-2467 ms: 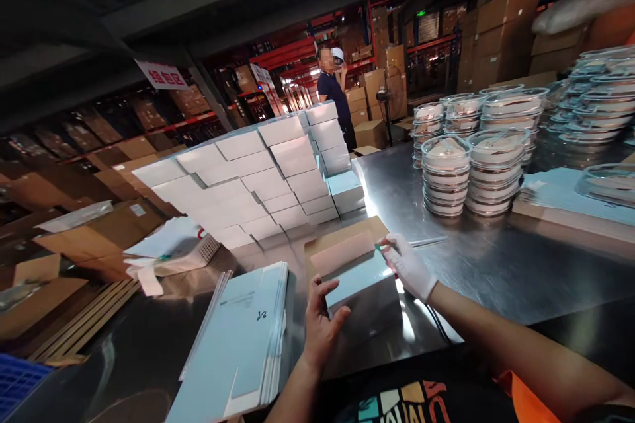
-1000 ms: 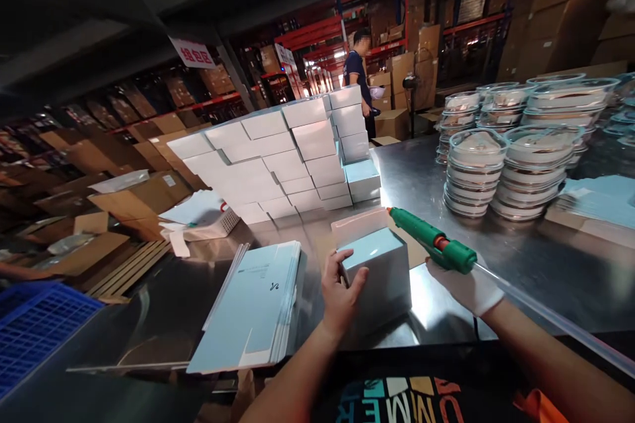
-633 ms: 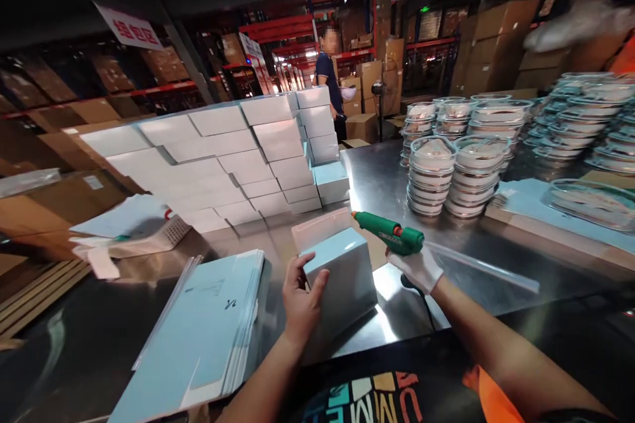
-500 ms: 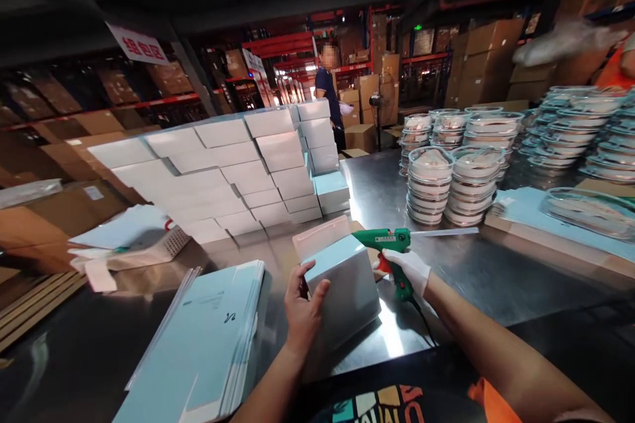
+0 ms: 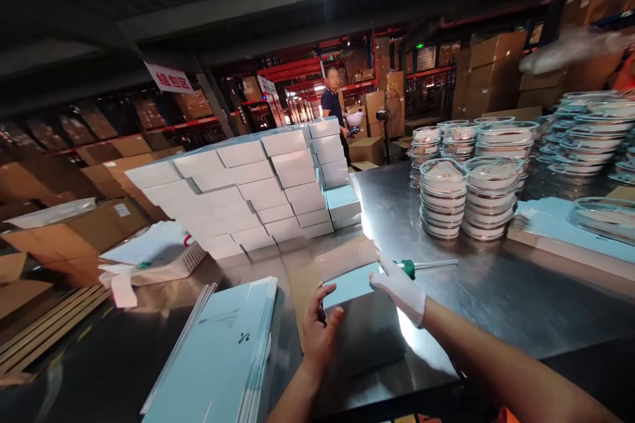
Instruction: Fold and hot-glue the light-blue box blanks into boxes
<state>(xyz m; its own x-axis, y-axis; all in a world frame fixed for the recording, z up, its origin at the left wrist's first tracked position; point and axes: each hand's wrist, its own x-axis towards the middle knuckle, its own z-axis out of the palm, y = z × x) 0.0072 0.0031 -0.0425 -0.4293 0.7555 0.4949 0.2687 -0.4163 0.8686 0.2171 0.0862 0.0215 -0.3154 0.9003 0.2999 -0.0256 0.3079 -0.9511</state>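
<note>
**Worktop holdings, listed by bulk, placed from the light-blue box**

1. Steel worktop (image 5: 496,291): carries everything below.
2. Wall of finished white boxes (image 5: 238,192): behind the box and to its left, stacked high.
3. Stacks of clear lidded bowls (image 5: 469,195): behind the box, well off to its right.
4. Pile of flat box blanks (image 5: 223,350): just left of the box, overhanging the near edge.
5. Light-blue box (image 5: 364,317): in front of me near the worktop's near edge, brown flap raised at the back.
6. Glue gun (image 5: 419,266): lying just behind the box's right corner, touching nothing of mine.
7. My left hand (image 5: 317,330): bare, fingers spread against the box's left side, bracing rather than clenching.
8. My right hand (image 5: 399,287): white-gloved, pressing flat on the box top, grasping nothing.

Risk, as I judge it: uneven pressure could skew the flap; the box could slide on slick steel; the gun's tip sits near my glove.
</note>
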